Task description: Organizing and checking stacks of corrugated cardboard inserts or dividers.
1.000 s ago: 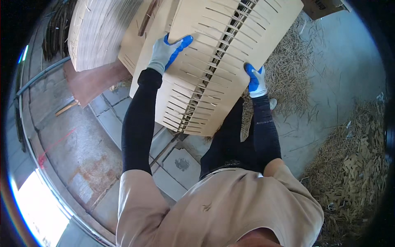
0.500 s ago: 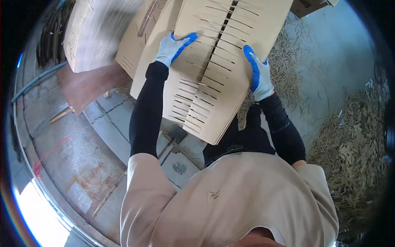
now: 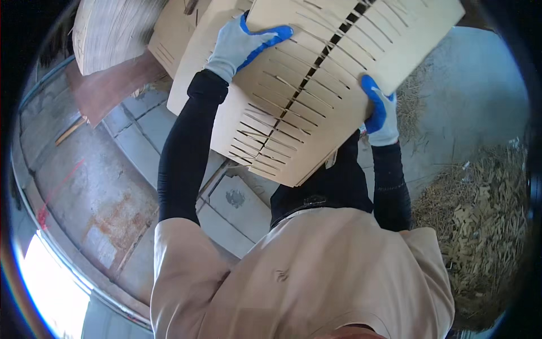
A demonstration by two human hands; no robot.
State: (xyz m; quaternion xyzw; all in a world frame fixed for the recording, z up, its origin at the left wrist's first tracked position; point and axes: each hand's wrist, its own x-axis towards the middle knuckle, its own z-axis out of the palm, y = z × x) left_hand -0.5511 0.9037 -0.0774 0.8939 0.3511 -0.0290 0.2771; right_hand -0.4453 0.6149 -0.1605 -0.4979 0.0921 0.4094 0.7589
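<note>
In front of me is a stack of tan cardboard sheets (image 3: 339, 127), tilted, with two rows of narrow slots either side of a dark central gap. Thin strips of cardboard stick up from many of the slots. My left hand (image 3: 240, 48), in a white and blue glove, grips the stack at its upper left edge, thumb lying over the top sheet. On the right edge my right hand (image 3: 381, 116), gloved alike, holds the stack with its thumb on top. The fingers of both hands are largely hidden beneath or behind the cardboard.
A tall stack of pale sheets (image 3: 110, 37) stands at the upper left, beside a reddish-brown board (image 3: 101, 93). Heaps of cardboard scraps (image 3: 480, 220) cover the floor at right. A blue-grey pipe (image 3: 45, 82) runs along the left.
The cardboard stack has turned clockwise and its far end has swung right. Both hands have moved with it, still gripping; my right hand is now lower and further right.
</note>
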